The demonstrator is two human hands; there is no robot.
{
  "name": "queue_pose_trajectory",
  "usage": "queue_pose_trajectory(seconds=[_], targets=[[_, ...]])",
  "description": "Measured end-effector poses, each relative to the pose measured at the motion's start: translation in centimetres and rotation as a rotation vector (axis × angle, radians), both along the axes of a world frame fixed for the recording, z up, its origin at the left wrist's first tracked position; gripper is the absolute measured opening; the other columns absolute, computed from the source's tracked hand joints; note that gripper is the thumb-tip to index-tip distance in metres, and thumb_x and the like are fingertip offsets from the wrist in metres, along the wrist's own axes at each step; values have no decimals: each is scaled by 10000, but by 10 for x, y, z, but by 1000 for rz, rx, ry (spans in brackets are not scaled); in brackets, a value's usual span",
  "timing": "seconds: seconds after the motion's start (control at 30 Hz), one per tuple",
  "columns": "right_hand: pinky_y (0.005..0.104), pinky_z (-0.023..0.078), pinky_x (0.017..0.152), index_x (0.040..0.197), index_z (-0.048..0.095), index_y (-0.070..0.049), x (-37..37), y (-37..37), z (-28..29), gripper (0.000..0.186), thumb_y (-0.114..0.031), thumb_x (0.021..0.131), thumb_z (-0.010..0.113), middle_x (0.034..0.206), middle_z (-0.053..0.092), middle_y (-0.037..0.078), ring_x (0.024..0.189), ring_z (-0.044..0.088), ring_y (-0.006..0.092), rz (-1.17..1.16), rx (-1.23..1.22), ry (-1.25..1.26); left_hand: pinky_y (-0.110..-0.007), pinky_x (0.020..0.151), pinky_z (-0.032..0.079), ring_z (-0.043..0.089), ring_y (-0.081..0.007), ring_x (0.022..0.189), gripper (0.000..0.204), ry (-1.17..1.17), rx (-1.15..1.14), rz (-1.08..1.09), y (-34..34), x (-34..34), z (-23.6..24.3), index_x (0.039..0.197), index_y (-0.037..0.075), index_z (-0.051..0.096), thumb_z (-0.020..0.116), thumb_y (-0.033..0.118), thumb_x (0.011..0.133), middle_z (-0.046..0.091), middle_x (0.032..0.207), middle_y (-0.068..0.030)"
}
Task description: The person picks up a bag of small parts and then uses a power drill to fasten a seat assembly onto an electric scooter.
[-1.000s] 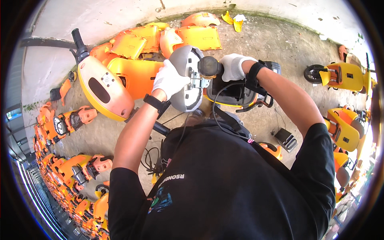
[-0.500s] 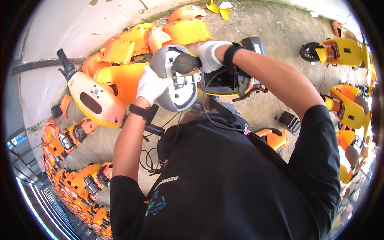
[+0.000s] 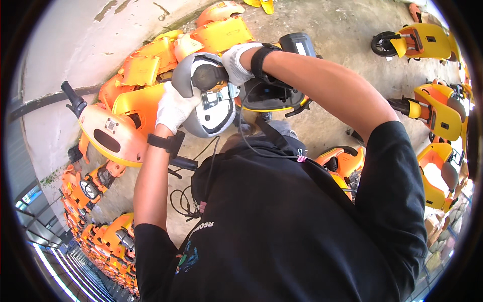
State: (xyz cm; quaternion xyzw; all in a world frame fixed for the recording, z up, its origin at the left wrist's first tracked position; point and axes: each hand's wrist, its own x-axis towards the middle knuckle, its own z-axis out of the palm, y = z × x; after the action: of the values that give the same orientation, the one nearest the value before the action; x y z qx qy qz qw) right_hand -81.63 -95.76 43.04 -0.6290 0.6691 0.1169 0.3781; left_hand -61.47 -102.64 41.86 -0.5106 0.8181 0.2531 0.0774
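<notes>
Left hand point(image 3: 175, 106), white-gloved: closed on the left edge of the seat point(image 3: 216, 111), thumb laid toward the underside; I can't see the fingers behind it. Right hand point(image 3: 236, 63), gloved too: closed on the tool point(image 3: 209, 77), most fingers hidden from me.

Seat: upended, left of and above centre in my head view, between the left hand and the open box point(image 3: 270, 107). Long axis runs roughly top to bottom of my picture, top end leaning a little left. Pale underside, with its metal bracket point(image 3: 230, 92), faces up toward me and right, toward the box.

Tool: over the seat's upper half, near the bracket; I can't tell whether they touch. Dark rounded end points at me; nose hidden below it, so I can't read its long axis exactly.

Around: scooter front point(image 3: 118, 133) left of the left hand; orange panels point(image 3: 221, 34) beyond the seat, along the wall point(image 3: 65, 55).
</notes>
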Motion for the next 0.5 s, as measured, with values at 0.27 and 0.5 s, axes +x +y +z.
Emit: queue_pose_trajectory(seconds=[0.27, 0.5], targets=[[364, 509, 729, 935, 684, -10, -6, 11, 1, 338, -193, 651, 666, 906, 662, 200, 863, 650, 319, -12, -54, -37, -359, 885, 459, 594, -308, 1007, 696, 21, 8, 7, 3, 5, -5, 1160, -31, 443, 728, 365, 663, 599, 1065, -205], [371, 509, 719, 891, 685, -21, -7, 9, -12, 301, -187, 649, 620, 871, 652, 219, 863, 641, 345, -18, -26, 15, -405, 825, 493, 604, -363, 960, 783, -10, -1, 37, 4, 4, -5, 1128, -112, 404, 748, 344, 592, 569, 1050, -287]])
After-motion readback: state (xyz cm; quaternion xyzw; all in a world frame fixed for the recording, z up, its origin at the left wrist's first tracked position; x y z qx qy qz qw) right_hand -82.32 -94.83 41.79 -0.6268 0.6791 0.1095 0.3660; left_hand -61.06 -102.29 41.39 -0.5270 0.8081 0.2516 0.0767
